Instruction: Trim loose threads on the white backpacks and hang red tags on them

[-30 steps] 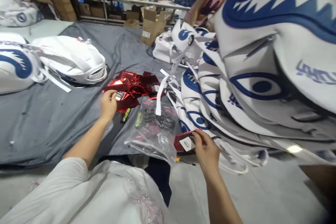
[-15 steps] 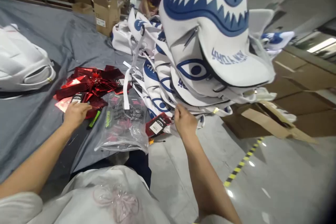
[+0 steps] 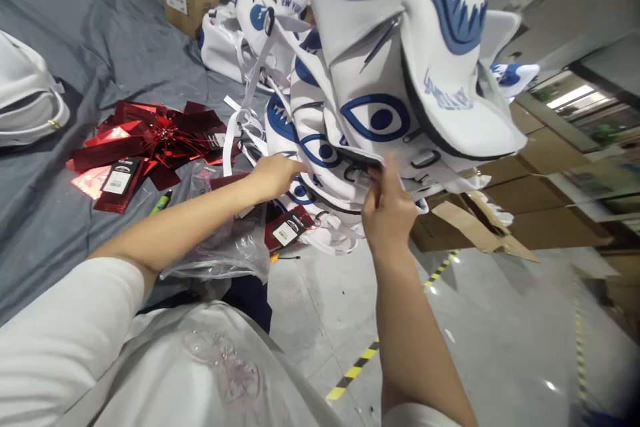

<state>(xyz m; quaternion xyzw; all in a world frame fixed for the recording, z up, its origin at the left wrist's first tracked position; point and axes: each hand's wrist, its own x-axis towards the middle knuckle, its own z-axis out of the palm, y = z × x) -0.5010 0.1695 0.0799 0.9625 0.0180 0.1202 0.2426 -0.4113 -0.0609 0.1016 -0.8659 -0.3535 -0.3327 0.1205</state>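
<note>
At the desk (image 3: 145, 60), keep the stacked bags (image 3: 375, 90) steady and work gently, as they look apt to slump. Your right grip (image 3: 389, 217) is at their lower edge, too blurred to tell whether it pinches; your left grip (image 3: 273, 177), before them, hides its hold, and the red tag (image 3: 287, 230) sits just below.

The right hand (image 3: 389, 217) is blurred at the fingertips. The left forearm (image 3: 185, 223) partly hides the plastic bag (image 3: 235, 247). White bag (image 3: 25, 90), left: cropped.
</note>
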